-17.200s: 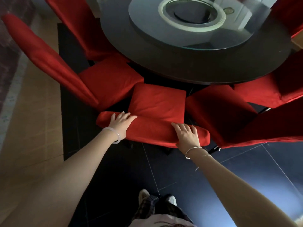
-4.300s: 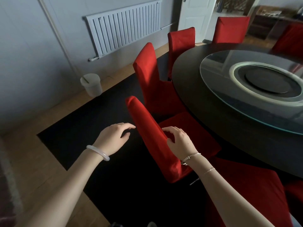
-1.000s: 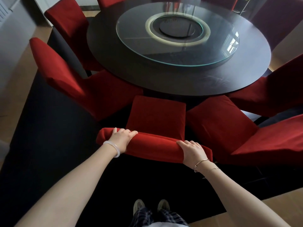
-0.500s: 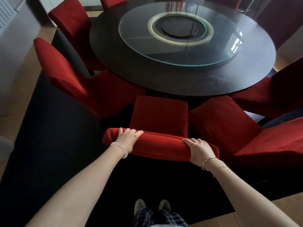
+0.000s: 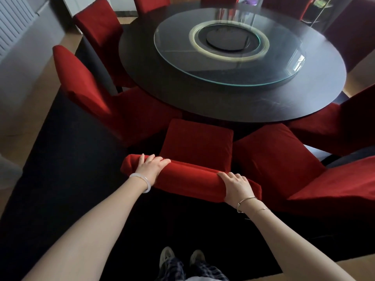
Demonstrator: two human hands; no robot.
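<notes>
Head view: my left hand (image 5: 151,166) and right hand (image 5: 237,185) both sit on the top edge of the chair (image 5: 192,179) right in front of me. The fingers of each hand are curled over its padded, rolled top, holding it, left hand near the left end and right hand near the right end. The chair is covered in red velvety fabric, with a square cushioned seat whose front edge is close to the table (image 5: 162,78).

The table is round, dark, smooth and matte. A round glass disc (image 5: 223,74) lies on it, shiny, with a pale ring in its middle. Under everything is a black rug (image 5: 71,179) on a tan wood floor (image 5: 20,128). A white ribbed radiator (image 5: 12,23) is at top left.

Counts:
- Two hands.
- One held chair, plus seven other chairs (image 5: 81,82) in the same red cover round the table. One more dark shape at far right is too shadowed to tell.
- One pale smooth bangle (image 5: 142,179) on my left wrist.
- Two thin metal bracelets (image 5: 246,200) on my right wrist.
- Two shoes (image 5: 166,258) at the bottom.
</notes>
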